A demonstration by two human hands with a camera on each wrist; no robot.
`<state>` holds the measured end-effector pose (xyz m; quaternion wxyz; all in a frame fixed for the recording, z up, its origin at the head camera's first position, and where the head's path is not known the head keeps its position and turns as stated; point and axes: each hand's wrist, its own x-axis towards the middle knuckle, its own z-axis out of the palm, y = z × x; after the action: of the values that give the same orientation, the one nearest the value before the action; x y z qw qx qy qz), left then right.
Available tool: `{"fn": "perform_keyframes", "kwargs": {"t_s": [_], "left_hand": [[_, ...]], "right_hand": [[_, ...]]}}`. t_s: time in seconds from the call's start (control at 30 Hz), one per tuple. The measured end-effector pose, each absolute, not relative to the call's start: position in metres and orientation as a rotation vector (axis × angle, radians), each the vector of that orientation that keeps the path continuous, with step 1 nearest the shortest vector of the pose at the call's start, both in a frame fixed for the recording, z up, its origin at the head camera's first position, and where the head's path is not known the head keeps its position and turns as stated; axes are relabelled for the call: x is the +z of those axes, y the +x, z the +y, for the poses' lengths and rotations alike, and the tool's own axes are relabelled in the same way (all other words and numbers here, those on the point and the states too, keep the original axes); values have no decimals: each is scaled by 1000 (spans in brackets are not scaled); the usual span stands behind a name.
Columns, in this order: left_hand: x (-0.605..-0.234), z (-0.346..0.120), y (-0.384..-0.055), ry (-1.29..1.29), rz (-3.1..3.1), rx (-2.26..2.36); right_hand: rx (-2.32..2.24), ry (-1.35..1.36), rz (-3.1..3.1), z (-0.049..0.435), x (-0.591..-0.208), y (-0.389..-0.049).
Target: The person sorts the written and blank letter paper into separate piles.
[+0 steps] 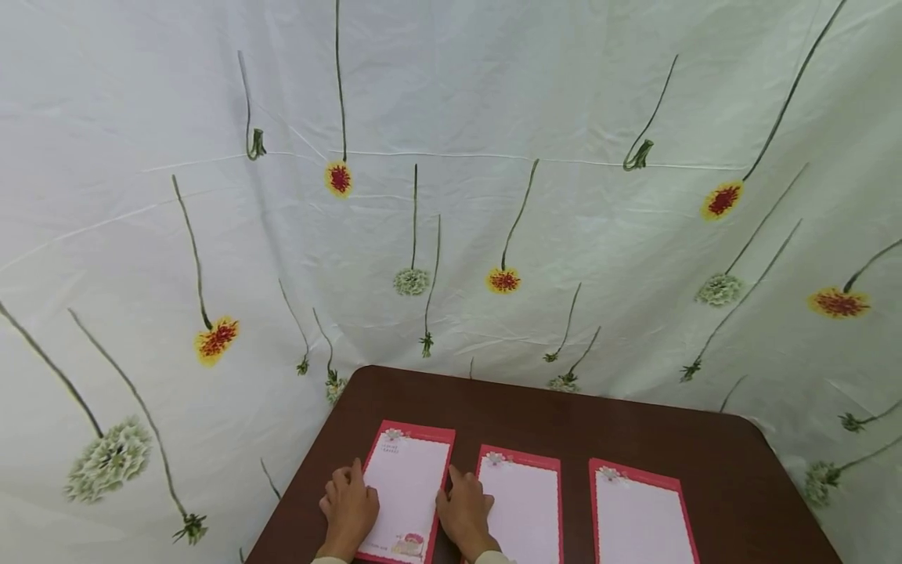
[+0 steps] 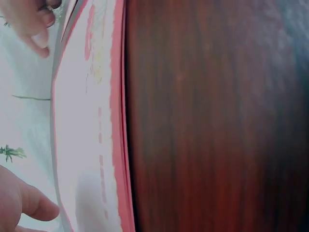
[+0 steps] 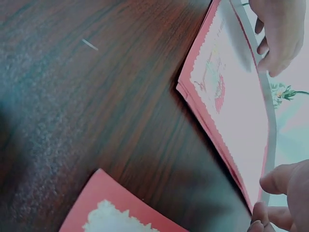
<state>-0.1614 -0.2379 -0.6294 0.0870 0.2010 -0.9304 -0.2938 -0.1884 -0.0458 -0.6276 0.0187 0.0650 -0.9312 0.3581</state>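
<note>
A pink-bordered notepad (image 1: pixel 405 489) with a white writing area lies on the brown table, a small flower printed at its top and a pink picture at its bottom. Along its left side rests my left hand (image 1: pixel 349 505), index finger pointing forward and thumb toward the paper. My right hand (image 1: pixel 467 505) touches the opposite long edge with its index finger and thumb. Several layers show along the pad's side in the right wrist view, where the right thumb (image 3: pixel 275 180) sits at its edge. Neither hand lifts it.
A second matching pad (image 1: pixel 524 501) lies right beside the right hand, partly covered by it. Farther right is a third pad (image 1: pixel 641 517). The dark wooden table (image 1: pixel 564 419) meets a white flower-printed curtain (image 1: pixel 465 94) behind it.
</note>
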Motion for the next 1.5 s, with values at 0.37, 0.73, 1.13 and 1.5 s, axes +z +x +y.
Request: {"fn": "perform_keyframes", "kwargs": {"t_s": [0.37, 0.73, 1.13, 1.5], "left_hand": [[-625, -215, -164, 412, -2642, -814], [-624, -177, -167, 188, -2667, -820], [-620, -141, -166, 11, -2764, -857], [-621, -117, -167, -122, -2861, -917]], "right_hand": [[1001, 199, -2724, -25, -605, -190], [903, 31, -2678, 35, -609, -190], [841, -133, -2743, 97, -618, -190], [873, -287, -2872, 127, -629, -181]]}}
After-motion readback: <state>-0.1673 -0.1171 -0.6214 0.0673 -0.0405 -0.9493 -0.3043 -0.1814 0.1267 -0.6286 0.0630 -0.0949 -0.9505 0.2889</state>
